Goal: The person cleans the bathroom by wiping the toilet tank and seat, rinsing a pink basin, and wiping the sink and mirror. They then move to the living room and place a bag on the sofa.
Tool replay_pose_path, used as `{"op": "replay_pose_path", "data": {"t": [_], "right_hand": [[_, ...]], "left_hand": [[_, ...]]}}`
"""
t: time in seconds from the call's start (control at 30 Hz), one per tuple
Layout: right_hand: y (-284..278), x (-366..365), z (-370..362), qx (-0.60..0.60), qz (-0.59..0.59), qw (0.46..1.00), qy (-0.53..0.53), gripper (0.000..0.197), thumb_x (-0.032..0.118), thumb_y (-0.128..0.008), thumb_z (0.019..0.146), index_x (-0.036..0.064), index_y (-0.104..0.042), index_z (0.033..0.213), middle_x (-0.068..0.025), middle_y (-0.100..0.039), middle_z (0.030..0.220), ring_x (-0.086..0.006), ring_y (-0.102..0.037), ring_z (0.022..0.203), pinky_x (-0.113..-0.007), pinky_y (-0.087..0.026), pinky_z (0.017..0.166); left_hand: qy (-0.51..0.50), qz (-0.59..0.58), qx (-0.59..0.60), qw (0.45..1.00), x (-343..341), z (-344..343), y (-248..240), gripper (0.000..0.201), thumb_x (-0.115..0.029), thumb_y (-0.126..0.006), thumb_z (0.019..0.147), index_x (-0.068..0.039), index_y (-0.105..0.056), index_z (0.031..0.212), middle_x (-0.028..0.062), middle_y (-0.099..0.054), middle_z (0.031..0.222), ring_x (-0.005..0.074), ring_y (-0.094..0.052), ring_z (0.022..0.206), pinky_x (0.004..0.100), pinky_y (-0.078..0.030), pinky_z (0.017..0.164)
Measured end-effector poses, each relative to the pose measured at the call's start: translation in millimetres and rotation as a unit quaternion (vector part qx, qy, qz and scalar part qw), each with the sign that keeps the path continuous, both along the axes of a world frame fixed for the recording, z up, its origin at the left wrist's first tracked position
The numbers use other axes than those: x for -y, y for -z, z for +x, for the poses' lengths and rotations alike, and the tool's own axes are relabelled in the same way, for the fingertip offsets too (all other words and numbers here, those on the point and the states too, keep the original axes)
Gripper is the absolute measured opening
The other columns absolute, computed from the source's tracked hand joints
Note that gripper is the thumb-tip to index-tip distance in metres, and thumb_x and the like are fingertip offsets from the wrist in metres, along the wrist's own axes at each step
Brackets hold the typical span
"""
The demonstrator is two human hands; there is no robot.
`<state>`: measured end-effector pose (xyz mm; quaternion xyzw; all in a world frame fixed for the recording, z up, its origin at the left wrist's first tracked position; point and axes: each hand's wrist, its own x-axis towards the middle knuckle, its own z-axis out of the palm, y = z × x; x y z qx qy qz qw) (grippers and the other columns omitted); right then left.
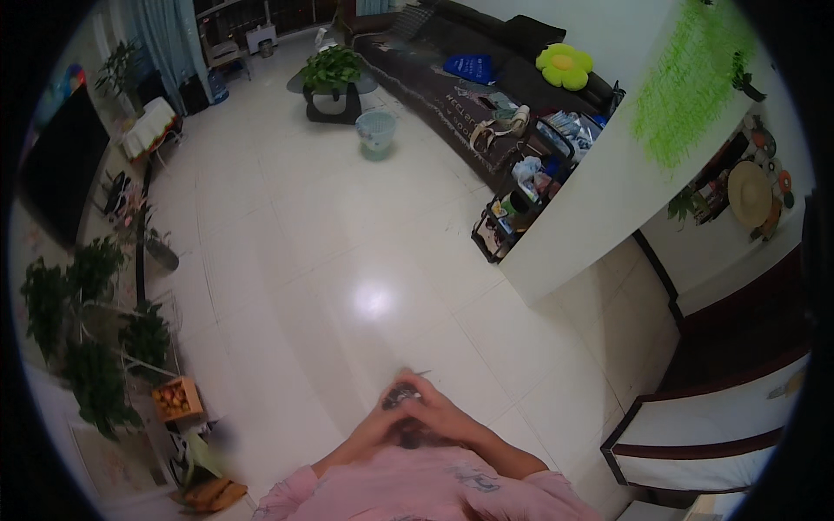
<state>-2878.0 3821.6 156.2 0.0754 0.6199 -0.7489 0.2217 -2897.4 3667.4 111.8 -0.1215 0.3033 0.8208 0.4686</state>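
Both of my hands are together low in the picture, just in front of my pink top. My left hand (377,420) and my right hand (440,412) curl around a small dark object with light marks (401,395). Its kind is hidden by the fingers. By the right fingertips a thin, pointed grey sliver (422,373) sticks out to the right. Whether it belongs to the dark object, I cannot tell. Below the hands, another dark patch is blurred against the top.
Pale tiled floor (287,226) spreads ahead. A light green plastic basket (376,135) stands near a low table with a leafy plant (332,68). A dark sofa (417,82) and a loaded black rack (512,213) line the right. Plants (95,373) and a fruit crate (177,399) are left.
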Motion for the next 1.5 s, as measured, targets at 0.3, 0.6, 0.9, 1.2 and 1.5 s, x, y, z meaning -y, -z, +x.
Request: {"op": "replay_pose_path", "data": {"t": [0.3, 0.6, 0.9, 1.2, 1.5], "right_hand": [[-47, -48, -224, -0.195, 0.204, 0.938, -0.203, 0.061, 0.025, -0.057, 0.088, 0.0050, -0.029, 0.139, -0.0238, -0.038, 0.135, -0.0333, -0.055, 0.105, -0.036, -0.045, 0.089], [-40, -100, -451, 0.051, 0.237, 0.963, -0.121, 0.052, 0.020, -0.058, 0.086, 0.0014, -0.042, 0.131, -0.0174, -0.051, 0.125, -0.0233, -0.060, 0.098, -0.032, -0.048, 0.082], [-6, -187, -622, -0.001, 0.250, 0.968, -0.002, 0.046, 0.018, -0.063, 0.086, 0.0081, -0.049, 0.128, -0.0096, -0.059, 0.110, -0.0138, -0.060, 0.084, -0.026, -0.050, 0.067], [-5, -320, -821, -0.092, 0.344, 0.934, -0.024, 0.047, 0.024, -0.067, 0.078, 0.0072, -0.055, 0.120, -0.0182, -0.061, 0.109, -0.0264, -0.063, 0.084, -0.035, -0.050, 0.076], [16, -344, -1034, -0.112, 0.250, 0.957, -0.100, 0.042, 0.021, -0.066, 0.082, 0.0038, -0.056, 0.118, -0.0182, -0.060, 0.110, -0.0250, -0.063, 0.082, -0.033, -0.050, 0.075]], "left_hand": [[-0.093, 0.021, 0.068, 0.993, -18, -204, -8, 0.034, -0.013, -0.046, 0.089, -0.007, -0.047, 0.123, 0.0122, -0.054, 0.116, 0.0248, -0.055, 0.105, 0.0370, -0.045, 0.092], [-0.211, 0.094, 0.181, 0.956, -23, -458, 16, 0.027, -0.029, -0.054, 0.086, -0.012, -0.054, 0.108, 0.0207, -0.058, 0.107, 0.0361, -0.060, 0.090, 0.0486, -0.051, 0.075], [0.002, 0.191, 0.026, 0.981, -122, -714, -30, 0.036, -0.035, -0.040, 0.094, -0.003, -0.056, 0.097, 0.0164, -0.058, 0.108, 0.0348, -0.062, 0.092, 0.0520, -0.050, 0.074], [-0.057, 0.227, 0.097, 0.967, -229, -848, -32, 0.034, -0.029, -0.046, 0.088, -0.003, -0.053, 0.108, 0.0173, -0.054, 0.115, 0.0352, -0.060, 0.097, 0.0507, -0.048, 0.082], [-0.289, 0.136, 0.063, 0.946, -217, -997, -16, 0.014, -0.013, -0.055, 0.079, -0.002, -0.057, 0.088, 0.0128, -0.055, 0.102, 0.0355, -0.054, 0.093, 0.0508, -0.044, 0.082]]}}
